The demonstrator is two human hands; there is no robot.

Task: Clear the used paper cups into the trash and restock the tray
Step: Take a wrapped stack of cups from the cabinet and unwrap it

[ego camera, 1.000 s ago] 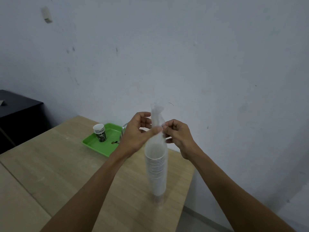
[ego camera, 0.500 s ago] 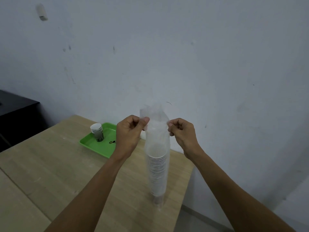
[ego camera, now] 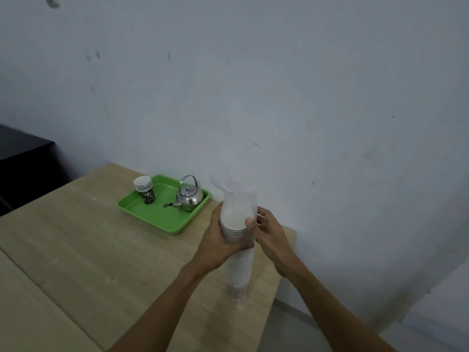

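A tall stack of white paper cups in a clear plastic sleeve (ego camera: 238, 265) stands upright near the table's right edge, the sleeve open at the top. My left hand (ego camera: 220, 240) grips the stack near its top, thumb across the front. My right hand (ego camera: 266, 229) is right beside the sleeve, fingers curled at its edge. On the green tray (ego camera: 157, 219) at the back stands a short stack of printed paper cups (ego camera: 145, 189).
A steel kettle (ego camera: 189, 195) sits on the tray's right side. The wooden table (ego camera: 76, 250) ends just right of the stack, with floor (ego camera: 291, 326) below. A black cabinet (ego camera: 22, 163) stands at the far left against the wall.
Both hands have come down from pulling the sleeve's top apart. The left hand now grips the stack itself and the right is beside it. The view has tilted down.
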